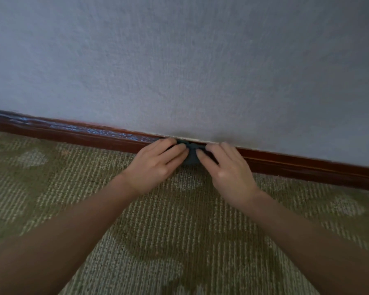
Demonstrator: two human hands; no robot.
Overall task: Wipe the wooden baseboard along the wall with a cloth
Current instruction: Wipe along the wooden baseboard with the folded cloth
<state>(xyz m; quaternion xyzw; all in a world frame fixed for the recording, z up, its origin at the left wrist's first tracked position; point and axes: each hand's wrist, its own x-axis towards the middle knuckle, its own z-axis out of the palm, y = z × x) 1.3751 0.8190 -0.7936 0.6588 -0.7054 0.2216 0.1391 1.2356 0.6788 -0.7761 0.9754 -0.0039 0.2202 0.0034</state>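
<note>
A dark reddish-brown wooden baseboard (77, 133) runs along the foot of the wall, slanting down from left to right. A small dark teal cloth (191, 155) is pressed against it near the middle, mostly hidden under my fingers. My left hand (156, 165) holds the cloth's left side with the fingers laid flat on it. On the right side my right hand (226, 169) presses the cloth too, fingertips almost meeting those of the left hand. The baseboard's left stretch shows a shiny, streaky sheen.
A pale grey textured wall (179, 60) fills the upper half. Olive-green patterned carpet (179, 241) covers the floor up to the baseboard. Both my bare forearms reach in from the bottom corners.
</note>
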